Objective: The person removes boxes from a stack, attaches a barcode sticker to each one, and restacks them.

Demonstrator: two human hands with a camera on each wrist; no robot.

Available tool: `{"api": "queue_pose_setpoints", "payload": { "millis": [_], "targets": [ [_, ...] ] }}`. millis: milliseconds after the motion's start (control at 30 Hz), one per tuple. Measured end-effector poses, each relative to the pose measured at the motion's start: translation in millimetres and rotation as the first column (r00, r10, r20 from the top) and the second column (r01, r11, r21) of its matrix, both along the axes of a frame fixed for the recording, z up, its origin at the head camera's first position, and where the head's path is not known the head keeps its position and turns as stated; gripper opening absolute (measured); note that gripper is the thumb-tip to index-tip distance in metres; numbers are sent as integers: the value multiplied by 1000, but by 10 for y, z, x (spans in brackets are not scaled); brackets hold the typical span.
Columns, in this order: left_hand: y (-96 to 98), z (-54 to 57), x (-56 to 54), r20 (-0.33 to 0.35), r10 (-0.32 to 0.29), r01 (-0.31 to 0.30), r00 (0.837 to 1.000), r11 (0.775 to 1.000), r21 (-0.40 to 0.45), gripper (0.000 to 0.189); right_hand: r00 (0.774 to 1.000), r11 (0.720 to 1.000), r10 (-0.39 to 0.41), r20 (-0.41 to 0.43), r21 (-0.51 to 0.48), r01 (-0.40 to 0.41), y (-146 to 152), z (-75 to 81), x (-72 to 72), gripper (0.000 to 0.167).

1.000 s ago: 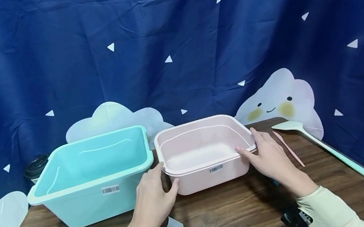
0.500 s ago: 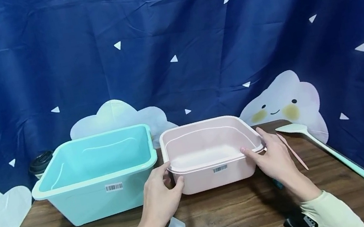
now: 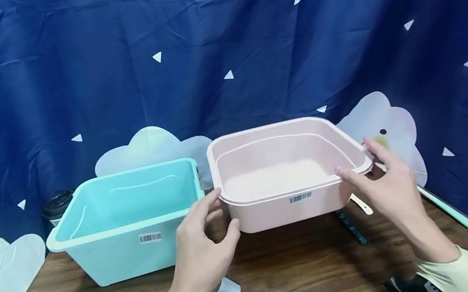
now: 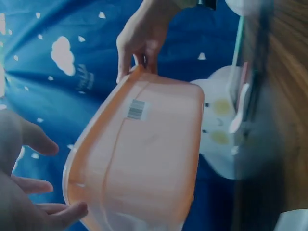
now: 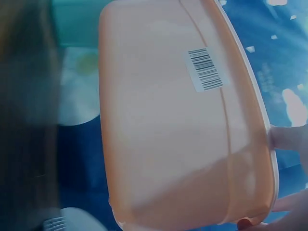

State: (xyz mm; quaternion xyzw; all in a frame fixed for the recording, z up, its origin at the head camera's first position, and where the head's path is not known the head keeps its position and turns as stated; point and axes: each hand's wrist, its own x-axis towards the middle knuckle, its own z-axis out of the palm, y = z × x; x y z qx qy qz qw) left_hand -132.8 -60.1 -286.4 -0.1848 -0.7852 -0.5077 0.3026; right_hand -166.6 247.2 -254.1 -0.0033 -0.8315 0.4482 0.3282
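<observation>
A pink plastic basin (image 3: 287,209) with a barcode sticker hangs above the table between both hands. My right hand (image 3: 393,185) grips its right front corner, thumb over the rim and fingers beneath. At the left end, my left hand (image 3: 207,247) has its fingertips hooked at the rim; in the left wrist view the thumb (image 4: 41,142) stands apart from the basin. Just left of it on the table is a larger turquoise basin (image 3: 135,249), its visible inside bare. A white cylindrical piece (image 3: 228,290) lies beside my left wrist, partly hidden by it.
Under the right hand lie a dark teal strip (image 3: 350,227) and a white handle end (image 3: 361,204). A long mint-green handle (image 3: 458,216) runs along the right table edge. A black-lidded cup (image 3: 58,204) stands behind the turquoise basin. A blue curtain (image 3: 245,50) hangs behind.
Both hands have raised the pink basin off the table and slightly right. The teal strip and white handle end have come into sight beneath it. The head view has shifted slightly.
</observation>
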Motion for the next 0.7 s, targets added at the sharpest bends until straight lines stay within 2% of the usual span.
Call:
{"api": "queue_pose_setpoints", "payload": {
  "millis": [67, 200, 300, 500, 700],
  "targets": [
    [-28, 77, 38, -88, -35, 37, 995, 999, 13, 55, 999, 999, -14, -52, -52, 11, -21, 89, 58, 79],
    [-119, 207, 83, -236, -86, 94, 968, 995, 21, 55, 990, 995, -52, -129, -96, 39, -115, 222, 151, 78],
    [-210, 283, 104, -277, -89, 107, 957, 993, 52, 56, 988, 993, -33, -151, -115, 15, -245, 305, 167, 76],
    [-401, 421, 102, -317, -54, 100, 947, 986, 132, 59, 984, 993, 43, -173, -99, -61, -566, 469, 106, 71],
    [-619, 539, 72, -331, 32, 46, 943, 973, 226, 56, 975, 984, 113, -189, -116, -136, -926, 609, -5, 77]
  ]
}}
